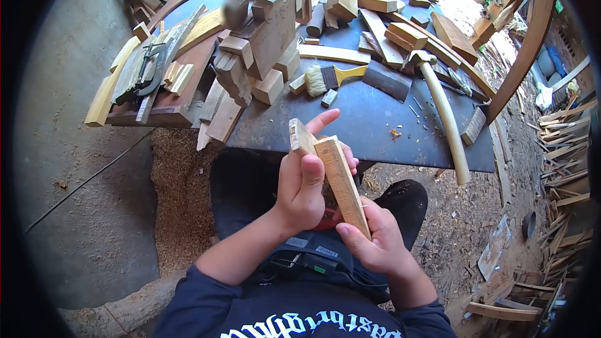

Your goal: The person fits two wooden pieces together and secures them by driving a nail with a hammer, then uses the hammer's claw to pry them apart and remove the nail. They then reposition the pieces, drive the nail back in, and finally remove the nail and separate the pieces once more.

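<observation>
Above my lap, my left hand (302, 191) is wrapped round a short pale wood piece (302, 138), with its index finger stretched out past it. A longer wood strip (343, 184) lies across the short piece, its upper end against it. The lower end of that strip is pinched between the thumb and fingers of my right hand (374, 238). A thin nail-like point (365, 206) sticks out beside the strip near my right fingers. How the two wood pieces meet is partly hidden by my left hand.
On the dark table (275, 131) lie a hammer (446, 116), its handle over the front edge, a brush (328, 79), a dark block (387, 80) and several wood offcuts. A clamp (152, 69) sits at the left. Wood scraps (566, 169) are piled on the right.
</observation>
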Motion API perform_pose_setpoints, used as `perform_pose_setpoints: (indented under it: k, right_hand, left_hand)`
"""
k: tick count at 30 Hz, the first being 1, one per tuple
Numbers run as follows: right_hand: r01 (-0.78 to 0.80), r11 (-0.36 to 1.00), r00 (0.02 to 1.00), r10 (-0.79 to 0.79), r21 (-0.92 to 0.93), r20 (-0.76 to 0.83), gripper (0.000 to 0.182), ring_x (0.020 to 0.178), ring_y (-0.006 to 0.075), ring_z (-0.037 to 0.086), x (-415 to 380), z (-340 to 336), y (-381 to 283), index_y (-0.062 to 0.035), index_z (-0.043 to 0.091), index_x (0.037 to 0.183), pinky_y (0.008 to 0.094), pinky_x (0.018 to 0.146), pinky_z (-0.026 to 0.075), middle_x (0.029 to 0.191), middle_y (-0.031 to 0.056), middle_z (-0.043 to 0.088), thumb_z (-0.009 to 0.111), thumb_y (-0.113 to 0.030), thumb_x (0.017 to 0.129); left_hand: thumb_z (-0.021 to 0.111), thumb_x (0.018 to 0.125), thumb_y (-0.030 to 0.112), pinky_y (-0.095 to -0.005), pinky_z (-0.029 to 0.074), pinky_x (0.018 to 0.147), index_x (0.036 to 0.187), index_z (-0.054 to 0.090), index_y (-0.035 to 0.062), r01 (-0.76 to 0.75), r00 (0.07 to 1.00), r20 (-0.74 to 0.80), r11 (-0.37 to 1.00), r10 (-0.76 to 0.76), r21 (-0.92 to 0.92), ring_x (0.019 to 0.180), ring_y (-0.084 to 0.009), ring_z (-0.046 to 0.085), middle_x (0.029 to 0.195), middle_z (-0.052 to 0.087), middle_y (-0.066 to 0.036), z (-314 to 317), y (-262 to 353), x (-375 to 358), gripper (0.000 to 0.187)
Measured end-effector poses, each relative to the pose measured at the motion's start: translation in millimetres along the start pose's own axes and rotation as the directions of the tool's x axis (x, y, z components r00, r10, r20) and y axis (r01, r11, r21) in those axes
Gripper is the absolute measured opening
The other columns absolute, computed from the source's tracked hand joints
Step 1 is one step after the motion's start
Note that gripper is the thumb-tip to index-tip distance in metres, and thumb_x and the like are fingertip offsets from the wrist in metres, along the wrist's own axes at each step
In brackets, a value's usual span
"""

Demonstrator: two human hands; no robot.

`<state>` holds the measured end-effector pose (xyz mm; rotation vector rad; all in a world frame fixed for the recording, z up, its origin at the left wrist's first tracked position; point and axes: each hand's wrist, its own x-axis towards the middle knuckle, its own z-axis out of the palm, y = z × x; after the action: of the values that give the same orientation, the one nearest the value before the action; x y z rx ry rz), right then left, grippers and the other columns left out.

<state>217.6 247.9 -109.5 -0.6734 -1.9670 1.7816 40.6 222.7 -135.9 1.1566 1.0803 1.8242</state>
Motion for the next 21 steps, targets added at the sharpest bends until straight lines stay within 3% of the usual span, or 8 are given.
perform_pose_setpoints:
  k: [3, 5, 9, 10, 14, 16, 18, 21]
  right_hand:
    - [-0.155, 0.983, 0.988, 0.153, 0.101, 0.026, 0.024, 0.074, 0.0123, 0.067, -2.7, -2.8, 2.3, 0.0006, 0.064, 0.114, 0.0297, 0.068, 0.052, 0.083, 0.0062, 0.070, 0.068, -0.018, 0.099]
    - [-0.104, 0.994, 0.995, 0.104, 0.019, 0.004, 0.023, 0.071, 0.0132, 0.067, -0.7, -2.0, 7.1, 0.0004, 0.064, 0.113, 0.0301, 0.065, 0.052, 0.081, 0.0067, 0.069, 0.068, -0.018, 0.099]
    - [-0.042, 0.993, 0.998, 0.036, -0.112, -0.050, 0.023, 0.067, 0.0152, 0.067, 2.3, 1.0, 10.9, 0.0001, 0.064, 0.110, 0.0310, 0.062, 0.052, 0.078, 0.0085, 0.069, 0.069, -0.019, 0.099]
    - [0.036, 0.989, 0.995, -0.048, -0.146, -0.082, 0.025, 0.067, 0.0191, 0.069, 4.0, 3.4, 14.9, 0.0001, 0.064, 0.110, 0.0336, 0.062, 0.053, 0.078, 0.0119, 0.069, 0.071, -0.020, 0.098]
    - [0.024, 0.974, 0.995, -0.045, -0.224, -0.087, 0.031, 0.067, 0.0339, 0.069, 3.0, 0.9, 39.4, -0.0006, 0.062, 0.104, 0.0415, 0.062, 0.052, 0.076, 0.0192, 0.068, 0.071, -0.029, 0.099]
    - [0.002, 0.972, 0.999, -0.014, -0.234, -0.048, 0.036, 0.069, 0.0382, 0.068, 5.6, -3.0, 39.4, -0.0011, 0.059, 0.099, 0.0444, 0.063, 0.052, 0.074, 0.0200, 0.067, 0.067, -0.036, 0.101]
    - [-0.008, 0.991, 1.000, 0.011, -0.133, 0.022, 0.037, 0.077, 0.0367, 0.072, 6.4, -4.6, 47.8, -0.0011, 0.060, 0.103, 0.0424, 0.070, 0.054, 0.082, 0.0206, 0.069, 0.066, -0.038, 0.102]
    - [0.014, 0.976, 0.999, -0.005, -0.219, 0.040, 0.041, 0.073, 0.0371, 0.070, 4.4, -13.7, 43.5, -0.0006, 0.060, 0.105, 0.0424, 0.067, 0.053, 0.079, 0.0206, 0.067, 0.065, -0.041, 0.102]
  left_hand:
    - [0.034, 0.103, 0.068, -0.0358, 0.055, 0.093, 0.151, 0.031, -0.0105, 0.064, 0.998, 0.013, 0.995, -0.063, -0.081, 0.089, -0.0183, 0.068, 0.097, 0.067, -0.012, -2.2, -1.4, -1.8, 0.092]
    - [0.034, 0.106, 0.062, -0.0335, 0.054, 0.092, 0.150, 0.034, -0.0092, 0.106, 0.994, 0.035, 0.978, -0.102, -0.181, 0.095, -0.0184, 0.068, 0.103, 0.069, -0.014, -3.3, -4.3, -2.7, 0.084]
    - [0.022, 0.106, 0.066, -0.0415, 0.055, 0.095, 0.149, 0.035, -0.0108, 0.281, 0.959, 0.039, 0.935, -0.279, -0.214, 0.102, -0.0302, 0.071, 0.113, 0.071, -0.022, -2.7, -1.0, -0.8, 0.089]
    - [0.020, 0.105, 0.068, -0.0436, 0.054, 0.097, 0.148, 0.037, -0.0094, 0.330, 0.941, 0.024, 0.905, -0.336, -0.268, 0.101, -0.0311, 0.071, 0.109, 0.072, -0.021, -1.8, -1.6, -1.9, 0.090]
    - [0.020, 0.106, 0.068, -0.0454, 0.054, 0.097, 0.144, 0.043, -0.0065, 0.477, 0.858, 0.098, 0.712, -0.504, -0.515, 0.103, -0.0339, 0.070, 0.103, 0.072, -0.021, -8.0, -10.6, -2.4, 0.087]
    - [0.025, 0.105, 0.069, -0.0497, 0.053, 0.095, 0.139, 0.045, -0.0061, 0.537, 0.782, 0.037, 0.642, -0.623, -0.547, 0.095, -0.0368, 0.070, 0.096, 0.072, -0.020, -8.2, -9.6, -0.4, 0.085]
    - [0.024, 0.105, 0.070, -0.0502, 0.055, 0.094, 0.137, 0.047, -0.0069, 0.557, 0.785, 0.099, 0.626, -0.611, -0.546, 0.099, -0.0390, 0.070, 0.100, 0.073, -0.023, -20.1, -17.0, -3.2, 0.087]
    - [0.026, 0.104, 0.071, -0.0523, 0.054, 0.097, 0.134, 0.049, -0.0071, 0.617, 0.716, 0.137, 0.528, -0.685, -0.583, 0.102, -0.0411, 0.070, 0.103, 0.072, -0.024, -21.7, -11.3, -1.5, 0.086]
